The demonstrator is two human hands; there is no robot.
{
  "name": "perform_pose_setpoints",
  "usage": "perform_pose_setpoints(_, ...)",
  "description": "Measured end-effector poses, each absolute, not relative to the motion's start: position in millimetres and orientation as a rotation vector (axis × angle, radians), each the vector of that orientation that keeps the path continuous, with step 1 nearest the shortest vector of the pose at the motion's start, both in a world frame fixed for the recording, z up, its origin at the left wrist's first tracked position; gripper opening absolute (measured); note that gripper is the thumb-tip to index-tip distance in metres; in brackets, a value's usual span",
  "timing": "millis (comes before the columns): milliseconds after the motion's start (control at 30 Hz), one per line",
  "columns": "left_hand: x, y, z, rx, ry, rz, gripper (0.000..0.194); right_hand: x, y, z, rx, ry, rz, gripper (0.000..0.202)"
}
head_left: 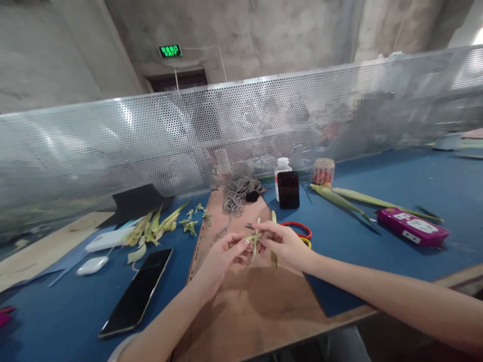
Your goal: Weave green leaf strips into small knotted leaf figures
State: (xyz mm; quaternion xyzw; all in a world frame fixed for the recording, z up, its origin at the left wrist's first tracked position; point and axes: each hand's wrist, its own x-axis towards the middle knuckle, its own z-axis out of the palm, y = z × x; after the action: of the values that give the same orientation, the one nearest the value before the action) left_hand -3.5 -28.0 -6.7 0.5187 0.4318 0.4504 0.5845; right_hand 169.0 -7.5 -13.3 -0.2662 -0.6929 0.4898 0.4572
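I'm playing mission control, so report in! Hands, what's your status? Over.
Left hand and right hand: both pinching green leaf piece. Piece: crossed strips, over brown board. Red handle: near right hand, nothing seen blocking.

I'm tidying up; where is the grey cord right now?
In the head view, the grey cord lies heaped on the brown board, beyond the left hand, left of the white bottle.
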Motion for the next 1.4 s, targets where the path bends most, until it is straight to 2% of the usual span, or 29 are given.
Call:
perform_pose_setpoints(100,-2.7,-29.4,-5.2,1.328,1.052,1.040,0.027,167.8,-10.4,-12.3,-0.661,-1.720,1.222,0.033)
perform_pose_setpoints(200,-2.4,-30.4,-4.3,1.386,1.117,1.046,0.024,167.9,-13.5,-8.9,-0.745,-1.805,1.109,0.027)
perform_pose_setpoints(333,-2.8,-28.0,-6.9,1.316,1.128,1.050,0.027,169.5,-14.6,-7.5,-0.816,-1.885,0.981,0.028)
perform_pose_setpoints(500,-2.7,-25.9,-10.6,1.267,1.083,1.008,0.032,169.7,-13.9,-11.4,-0.735,-1.784,1.215,0.039)
perform_pose_setpoints(667,-3.3,-29.0,-8.8,1.242,1.080,1.006,0.040,169.2,-15.1,-10.0,-0.730,-1.789,1.112,0.035)
perform_pose_setpoints(1033,-5.6,-29.3,-13.3,1.139,0.845,0.831,0.023,168.5,-17.9,-6.9,-0.766,-2.077,0.686,0.019)
perform_pose_setpoints(1167,-5.4,-30.3,-11.0,1.101,0.822,0.774,0.023,169.1,-15.7,-8.9,-0.766,-2.145,0.504,0.016)
perform_pose_setpoints(1400,-9.3,-30.5,-10.1,1.064,0.846,0.711,0.016,169.4,-15.0,-7.8,-0.851,-2.111,0.491,0.012)
